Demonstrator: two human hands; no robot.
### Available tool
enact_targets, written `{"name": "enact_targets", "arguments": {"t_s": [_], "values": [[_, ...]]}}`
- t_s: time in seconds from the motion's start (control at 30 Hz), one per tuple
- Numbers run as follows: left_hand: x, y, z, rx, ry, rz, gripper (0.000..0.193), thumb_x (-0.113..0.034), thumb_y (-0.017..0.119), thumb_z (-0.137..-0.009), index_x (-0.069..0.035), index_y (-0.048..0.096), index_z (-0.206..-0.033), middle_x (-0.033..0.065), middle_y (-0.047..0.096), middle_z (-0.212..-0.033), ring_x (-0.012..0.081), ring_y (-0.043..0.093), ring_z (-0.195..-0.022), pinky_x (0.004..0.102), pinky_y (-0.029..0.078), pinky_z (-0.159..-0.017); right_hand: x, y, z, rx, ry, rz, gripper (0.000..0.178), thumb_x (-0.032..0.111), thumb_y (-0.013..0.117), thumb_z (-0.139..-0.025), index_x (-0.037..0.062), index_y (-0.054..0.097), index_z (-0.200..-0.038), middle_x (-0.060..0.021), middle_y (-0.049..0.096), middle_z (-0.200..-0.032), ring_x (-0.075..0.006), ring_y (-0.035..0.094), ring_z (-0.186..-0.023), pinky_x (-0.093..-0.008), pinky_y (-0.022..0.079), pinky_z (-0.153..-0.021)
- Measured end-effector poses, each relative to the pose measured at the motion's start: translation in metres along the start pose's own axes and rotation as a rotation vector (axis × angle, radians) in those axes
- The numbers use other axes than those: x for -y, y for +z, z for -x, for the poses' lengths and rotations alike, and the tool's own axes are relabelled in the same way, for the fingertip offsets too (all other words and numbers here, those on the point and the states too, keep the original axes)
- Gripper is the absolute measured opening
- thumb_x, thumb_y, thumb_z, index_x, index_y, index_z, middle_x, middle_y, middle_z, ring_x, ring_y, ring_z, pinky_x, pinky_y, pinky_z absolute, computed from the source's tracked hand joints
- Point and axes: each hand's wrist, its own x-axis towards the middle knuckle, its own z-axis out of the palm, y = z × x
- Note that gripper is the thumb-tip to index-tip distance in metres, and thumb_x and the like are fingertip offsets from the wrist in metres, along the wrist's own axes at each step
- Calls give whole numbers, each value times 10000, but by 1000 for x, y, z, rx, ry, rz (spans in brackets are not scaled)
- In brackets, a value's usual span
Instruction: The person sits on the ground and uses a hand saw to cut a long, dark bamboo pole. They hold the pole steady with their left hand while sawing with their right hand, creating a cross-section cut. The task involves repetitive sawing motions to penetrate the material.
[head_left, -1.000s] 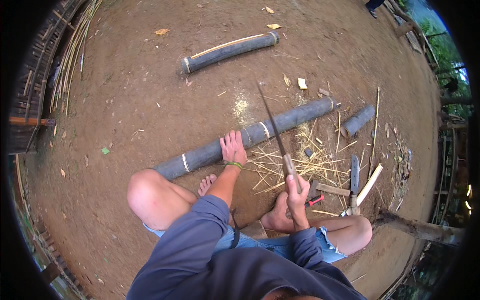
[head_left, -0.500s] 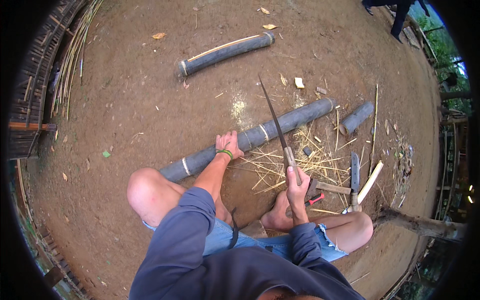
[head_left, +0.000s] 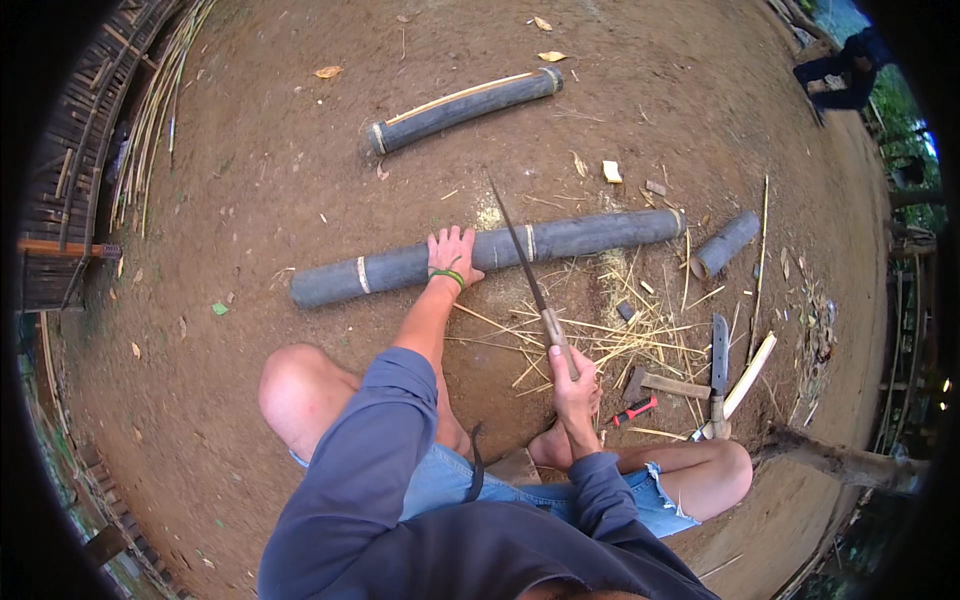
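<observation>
A long dark bamboo pole with pale node rings lies crosswise on the dirt in front of my folded legs. My left hand rests over it left of the middle, fingers spread across the top and bent over the far side, thumb to the right. My right hand is closed around the wooden handle of a handsaw. The narrow dark blade points up and away, crossing above the pole just left of a node ring. Whether its teeth touch the bamboo, I cannot tell.
Thin bamboo strips litter the ground by my right foot. Beside them lie a hammer, a red-and-black tool, a machete and a short bamboo piece. A split bamboo length lies farther off. Another person is at far right.
The pole's left end has swung away from my knee, so it lies more level. My left hand stays on it. My right hand with the saw has shifted left and slightly nearer.
</observation>
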Motion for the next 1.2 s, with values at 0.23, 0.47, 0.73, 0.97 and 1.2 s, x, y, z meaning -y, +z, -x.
{"name": "enact_targets", "arguments": {"t_s": [0.23, 0.47, 0.73, 0.97, 1.2], "values": [[4, -8, -20, 65, 10, 143, 990, -568, 927, -559, -167, 569, -1390, 98, 636, -1304, 312, 594, -1259, 492, 450, -1070, -42, 51, -20, -33, -64, -12, 329, 268, 671, -1004, -14, 662, -834, 24, 454, -594, -73, 397, -581, -316, 318, -518], [14, -19, -48, 159, 33, 197, 927, -604, 901, -511, -177, 675, -1302, 106, 652, -1295, 323, 613, -1232, 464, 511, -1034, -67, 73, -34, -71, -50, -53, 350, 296, 675, -998, -29, 680, -869, -27, 481, -580, -102, 433, -577, -359, 361, -537], [4, 0, -30, 166, -41, 295, 925, -606, 902, -536, -124, 671, -1291, 116, 673, -1260, 317, 632, -1201, 446, 529, -1016, -37, 37, -7, 30, 76, 60, 381, 295, 661, -1002, -12, 634, -778, -8, 471, -576, -99, 419, -557, -347, 347, -519], [-3, 6, -7, 20, 35, 199, 841, -447, 920, -586, -70, 624, -1276, 103, 653, -1241, 322, 633, -1178, 455, 541, -986, -12, 59, -82, 125, -45, 113, 407, 310, 650, -1011, -14, 622, -767, -4, 468, -585, -95, 409, -577, -341, 328, -518], [9, -3, -14, 101, -2, 235, 813, -426, 917, -585, -71, 632, -1259, 107, 652, -1238, 325, 635, -1165, 453, 543, -986, -55, 32, -42, 151, -115, 156, 346, 269, 672, -995, -21, 647, -808, -42, 494, -568, -106, 425, -567, -345, 352, -522]]}}
